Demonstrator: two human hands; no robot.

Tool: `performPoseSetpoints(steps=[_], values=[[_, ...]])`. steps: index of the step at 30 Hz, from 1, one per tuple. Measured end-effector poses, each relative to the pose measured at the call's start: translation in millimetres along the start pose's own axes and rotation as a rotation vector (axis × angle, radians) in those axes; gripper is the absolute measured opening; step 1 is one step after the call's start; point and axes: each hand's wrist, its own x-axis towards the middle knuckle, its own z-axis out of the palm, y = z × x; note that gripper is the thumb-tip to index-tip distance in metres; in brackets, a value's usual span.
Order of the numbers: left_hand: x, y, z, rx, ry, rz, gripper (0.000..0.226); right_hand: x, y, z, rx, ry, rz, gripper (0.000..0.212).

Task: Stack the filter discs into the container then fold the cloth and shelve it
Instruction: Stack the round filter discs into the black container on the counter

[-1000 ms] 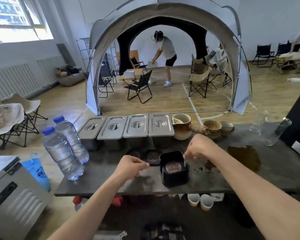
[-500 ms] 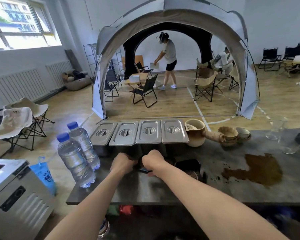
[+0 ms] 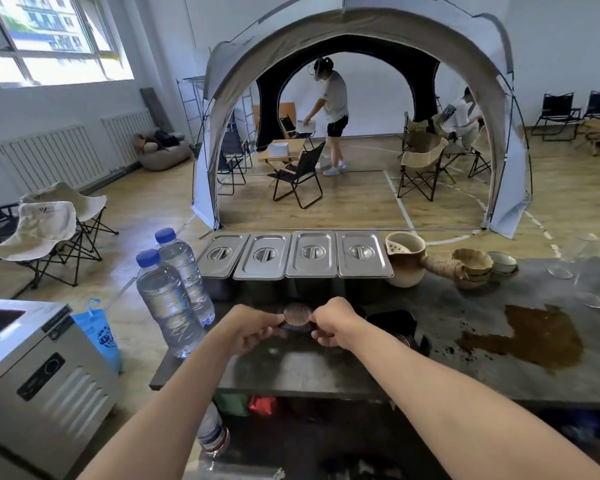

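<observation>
A round perforated metal filter disc (image 3: 297,313) is held up between my two hands, just above the dark table (image 3: 291,365). My left hand (image 3: 248,329) pinches its left edge and my right hand (image 3: 333,322) pinches its right edge. A dark holder lies under the disc, mostly hidden by my fingers. To the right stands the black square container (image 3: 394,322) with another filter disc (image 3: 402,338) showing inside it. A brown cloth (image 3: 530,336) lies spread flat on the table at the right.
Two water bottles (image 3: 168,303) stand at the table's left end. Several lidded steel pans (image 3: 312,254) line the back edge, then a ceramic jug (image 3: 406,259), stacked bowls (image 3: 473,268) and glassware (image 3: 568,258). A steel machine (image 3: 32,368) stands left. Beyond is a tent with folding chairs and people.
My right hand left the black container and joined my left hand at the dark holders. Both hands now hold one filter disc lifted from there. The view shifted left.
</observation>
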Motion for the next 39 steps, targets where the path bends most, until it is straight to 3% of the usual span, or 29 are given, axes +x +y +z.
performPoseSetpoints(steps=[5, 8, 13, 17, 23, 27, 35, 39], values=[[-25.5, 5.1, -18.1, -0.205, -0.114, 0.063, 0.004, -15.7, -16.4, -15.7, 0.047, -0.023, -0.130, 0.012], [-39.8, 19.0, -14.1, -0.262, -0.204, 0.168, 0.012, -37.9, -30.5, -56.7, -0.016, -0.086, -0.203, 0.005], [-59.6, 52.0, 37.7, -0.130, -0.312, 0.236, 0.013, -64.8, -16.4, -146.6, -0.079, -0.136, -0.164, 0.010], [-63.8, 62.3, 87.2, 0.014, -0.358, 0.156, 0.017, -69.0, 10.1, -193.9, -0.087, -0.079, -0.091, 0.011], [-57.7, 48.2, 124.9, 0.201, -0.233, 0.192, 0.029, -47.0, 49.8, -199.9, -0.099, -0.095, 0.052, 0.023], [-48.9, 33.4, 126.4, 0.173, -0.158, 0.176, 0.039, -28.5, 61.3, -188.0, -0.045, -0.087, 0.087, 0.025], [-44.8, 14.2, 132.2, 0.102, -0.069, 0.188, 0.036, -23.7, 63.5, -194.4, -0.158, -0.113, 0.161, 0.030], [-34.4, 13.4, 108.8, 0.063, -0.092, 0.184, 0.023, -29.7, 41.2, -205.1, -0.210, -0.104, 0.038, 0.014]])
